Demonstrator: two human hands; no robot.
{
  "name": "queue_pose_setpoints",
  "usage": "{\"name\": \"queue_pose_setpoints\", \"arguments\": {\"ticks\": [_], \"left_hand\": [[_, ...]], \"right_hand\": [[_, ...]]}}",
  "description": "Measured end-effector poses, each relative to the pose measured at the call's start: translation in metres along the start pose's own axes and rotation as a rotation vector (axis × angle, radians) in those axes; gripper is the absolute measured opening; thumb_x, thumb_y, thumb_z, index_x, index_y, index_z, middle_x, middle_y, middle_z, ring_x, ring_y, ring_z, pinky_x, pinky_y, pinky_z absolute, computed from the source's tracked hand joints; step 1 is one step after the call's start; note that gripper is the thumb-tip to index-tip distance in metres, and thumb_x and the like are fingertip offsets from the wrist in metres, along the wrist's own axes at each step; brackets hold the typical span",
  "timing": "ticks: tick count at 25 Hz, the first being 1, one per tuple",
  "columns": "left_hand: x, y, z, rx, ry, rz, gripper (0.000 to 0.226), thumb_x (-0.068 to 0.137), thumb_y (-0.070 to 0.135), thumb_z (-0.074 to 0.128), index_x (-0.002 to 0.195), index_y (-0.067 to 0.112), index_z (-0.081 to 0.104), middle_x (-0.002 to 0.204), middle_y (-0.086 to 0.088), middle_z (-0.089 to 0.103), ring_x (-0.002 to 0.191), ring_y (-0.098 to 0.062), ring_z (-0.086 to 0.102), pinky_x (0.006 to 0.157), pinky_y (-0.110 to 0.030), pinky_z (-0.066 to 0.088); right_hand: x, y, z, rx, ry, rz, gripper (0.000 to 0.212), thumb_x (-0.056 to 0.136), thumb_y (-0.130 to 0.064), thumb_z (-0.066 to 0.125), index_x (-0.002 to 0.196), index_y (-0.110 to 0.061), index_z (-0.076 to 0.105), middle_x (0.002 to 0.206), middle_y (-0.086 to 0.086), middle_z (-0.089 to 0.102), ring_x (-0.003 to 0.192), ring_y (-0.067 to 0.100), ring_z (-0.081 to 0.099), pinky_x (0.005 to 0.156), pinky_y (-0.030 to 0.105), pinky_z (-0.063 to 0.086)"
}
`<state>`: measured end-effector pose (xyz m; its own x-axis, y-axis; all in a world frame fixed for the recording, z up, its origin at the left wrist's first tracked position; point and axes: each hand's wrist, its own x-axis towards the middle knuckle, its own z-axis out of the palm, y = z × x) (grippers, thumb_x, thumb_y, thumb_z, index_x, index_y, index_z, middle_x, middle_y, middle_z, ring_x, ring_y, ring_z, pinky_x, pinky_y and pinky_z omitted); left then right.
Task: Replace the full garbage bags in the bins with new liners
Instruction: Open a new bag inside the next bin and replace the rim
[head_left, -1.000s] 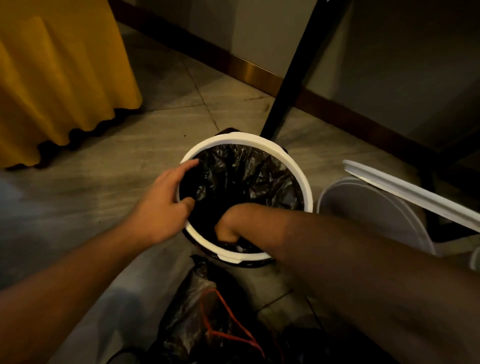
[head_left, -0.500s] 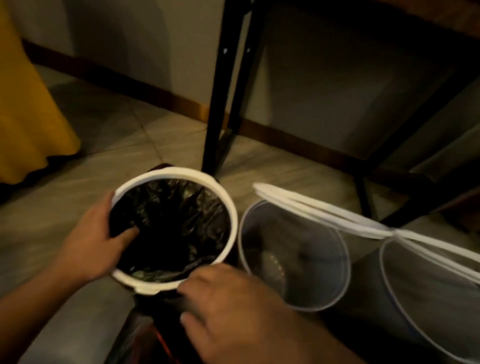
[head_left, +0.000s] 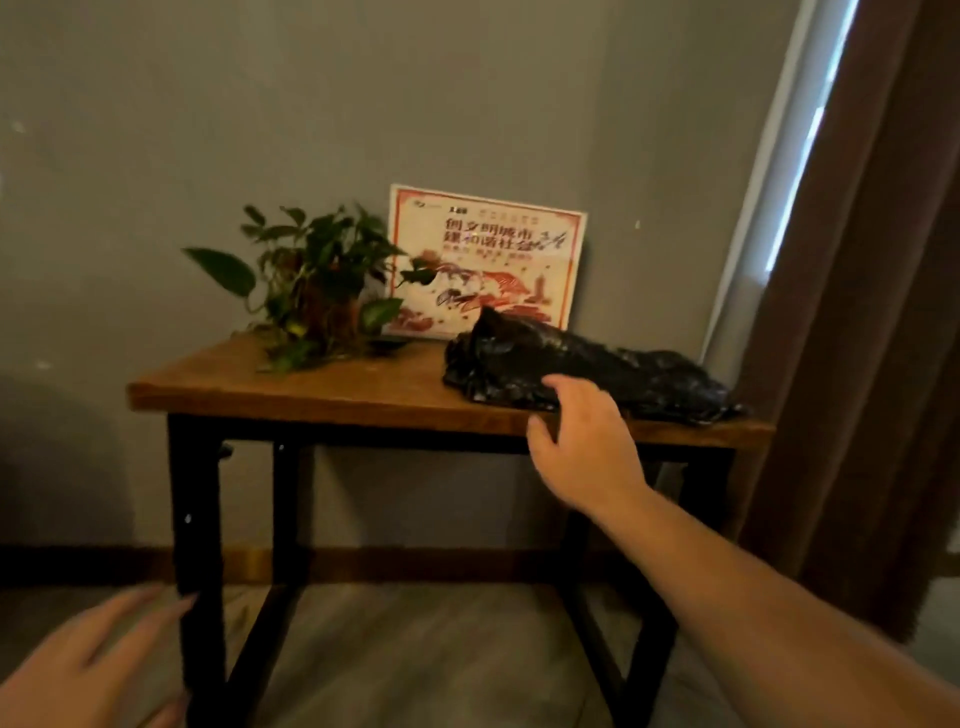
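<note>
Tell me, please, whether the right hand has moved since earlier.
Yes: the right hand rose from beside the table legs to the tabletop edge, by the black bags.

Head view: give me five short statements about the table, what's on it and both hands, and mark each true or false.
1. The crumpled black plastic bags lie on the right part of the wooden tabletop. True.
2. The right hand grips a white bin. False: no bin is in view; the hand reaches, fingers open, at the near edge of the bags.
3. The leafy green potted plant stands left of the red-and-white poster. True.
4. The poster lies flat on the tabletop. False: it stands upright against the grey wall.
5. The left hand rests on the tabletop. False: it is low, below the tabletop, beside a black metal table leg.
</note>
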<state>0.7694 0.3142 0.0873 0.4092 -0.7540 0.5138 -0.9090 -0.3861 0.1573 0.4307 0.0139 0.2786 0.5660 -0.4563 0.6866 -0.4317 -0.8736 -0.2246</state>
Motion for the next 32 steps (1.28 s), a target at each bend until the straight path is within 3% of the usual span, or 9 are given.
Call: {"name": "queue_pose_setpoints", "arguments": {"ticks": [3,6,11,15,19,23,26,28,32], "left_hand": [[0.109,0.142,-0.069,0.206,0.157,0.188,0.069,0.091,0.071,0.048,0.15,0.036,0.048,0.158,0.006,0.044,0.141,-0.017,0.042,0.111,-0.035,0.04],[0.197,0.255,-0.082,0.106,-0.209,0.053,0.071,0.096,0.057,0.057,0.157,0.028,0.035,0.172,-0.002,0.018,0.158,-0.028,0.016,0.125,-0.052,0.023],[0.225,0.253,-0.023,0.192,-0.243,-0.01,0.098,0.083,0.076,0.049,0.161,0.023,0.022,0.165,-0.006,0.034,0.153,-0.028,0.029,0.124,-0.062,0.016],[0.227,0.25,-0.026,0.152,-0.239,-0.045,0.102,0.076,0.084,0.046,0.157,0.025,0.034,0.16,-0.006,0.043,0.149,-0.028,0.037,0.123,-0.057,0.019],[0.199,0.274,-0.077,-0.628,-0.167,-0.307,0.035,0.095,0.061,0.054,0.103,0.03,0.068,0.129,-0.012,0.069,0.115,-0.033,0.065,0.098,-0.046,0.051],[0.115,0.294,-0.122,-1.662,-0.133,-0.496,0.051,0.088,0.071,0.058,0.104,0.029,0.081,0.111,-0.002,0.08,0.1,-0.024,0.077,0.083,-0.044,0.062],[0.05,0.291,-0.138,-1.672,-0.092,-0.472,0.014,0.092,0.029,0.073,0.103,0.026,0.082,0.109,-0.01,0.08,0.103,-0.031,0.077,0.084,-0.04,0.06],[0.012,0.27,-0.145,-1.676,-0.073,-0.524,0.019,0.085,0.018,0.076,0.102,0.022,0.083,0.109,-0.012,0.08,0.103,-0.033,0.077,0.08,-0.04,0.06],[-0.059,0.225,-0.163,-1.807,-0.055,-0.662,0.039,0.054,0.007,0.063,0.087,0.013,0.083,0.097,-0.02,0.078,0.086,-0.037,0.078,0.066,-0.045,0.064]], "right_hand": [[0.086,0.026,0.011,-0.265,-0.144,0.163,0.058,0.104,-0.046,0.047,0.157,-0.026,0.039,0.159,0.007,0.043,0.145,0.031,0.039,0.116,0.048,0.039],[0.094,0.029,0.043,-0.384,-0.292,0.086,0.049,0.104,-0.045,0.043,0.151,-0.032,0.045,0.153,0.009,0.05,0.141,0.033,0.045,0.115,0.05,0.039],[0.075,0.035,0.041,-0.278,-0.114,0.111,0.021,0.097,-0.021,0.056,0.113,-0.026,0.069,0.108,0.008,0.072,0.1,0.035,0.067,0.082,0.043,0.057],[0.062,0.027,0.01,-0.085,0.117,0.092,0.021,0.096,-0.019,0.063,0.114,-0.024,0.072,0.11,0.0,0.072,0.105,0.021,0.064,0.092,0.039,0.056],[0.008,-0.01,-0.03,0.042,0.184,-0.098,0.023,0.098,-0.019,0.064,0.117,-0.017,0.076,0.111,-0.001,0.073,0.106,0.015,0.065,0.096,0.036,0.051],[-0.069,-0.047,-0.045,0.039,0.175,-0.35,0.018,0.094,-0.016,0.068,0.107,-0.015,0.08,0.099,-0.001,0.074,0.097,0.018,0.067,0.091,0.04,0.05],[-0.126,-0.089,-0.047,0.142,0.036,-0.483,0.019,0.098,-0.026,0.065,0.108,-0.019,0.08,0.102,-0.005,0.073,0.096,0.014,0.066,0.087,0.038,0.053],[-0.161,-0.109,-0.065,0.246,-0.031,-0.509,0.023,0.1,-0.039,0.064,0.119,-0.031,0.075,0.114,-0.016,0.071,0.106,0.001,0.064,0.097,0.029,0.05],[-0.189,-0.079,-0.122,0.228,0.092,-0.03,0.04,0.095,-0.074,0.048,0.127,-0.055,0.063,0.122,-0.036,0.064,0.112,-0.011,0.061,0.091,0.014,0.051]]}}
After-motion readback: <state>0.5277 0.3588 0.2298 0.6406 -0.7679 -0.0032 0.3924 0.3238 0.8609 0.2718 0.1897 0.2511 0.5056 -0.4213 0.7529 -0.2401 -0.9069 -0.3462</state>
